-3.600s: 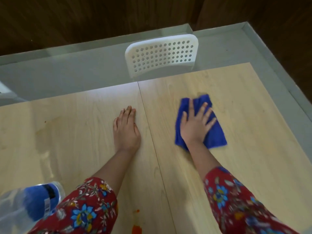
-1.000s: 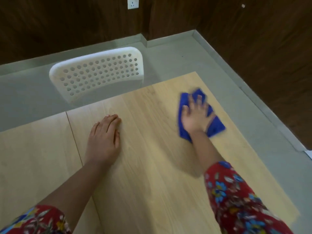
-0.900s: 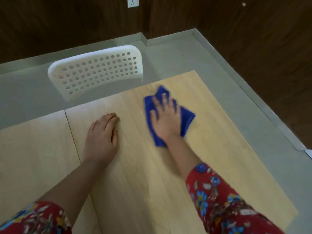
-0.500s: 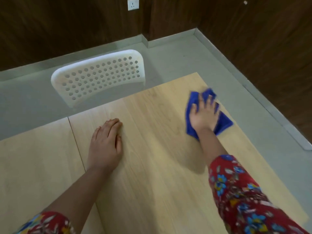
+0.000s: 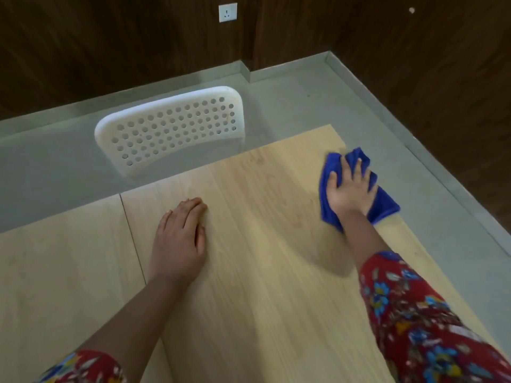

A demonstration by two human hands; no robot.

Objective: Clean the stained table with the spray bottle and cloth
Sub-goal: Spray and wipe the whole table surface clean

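Observation:
A blue cloth (image 5: 384, 207) lies crumpled near the far right corner of the light wooden table (image 5: 262, 272). My right hand (image 5: 349, 190) presses flat on the cloth with its fingers spread. My left hand (image 5: 181, 239) rests palm down on the table's middle, fingers straight and together, just right of the seam between the two table boards. The spray bottle is out of view. No stain shows on the visible wood.
A white perforated chair back (image 5: 171, 128) stands against the table's far edge. Grey floor runs beyond the table to the right and back, bounded by dark wooden walls with a white socket (image 5: 227, 12).
My right hand swept the cloth left toward the middle, then back right to the far right corner. The left hand stayed flat on the table. The view shifted right, losing the spray bottle.

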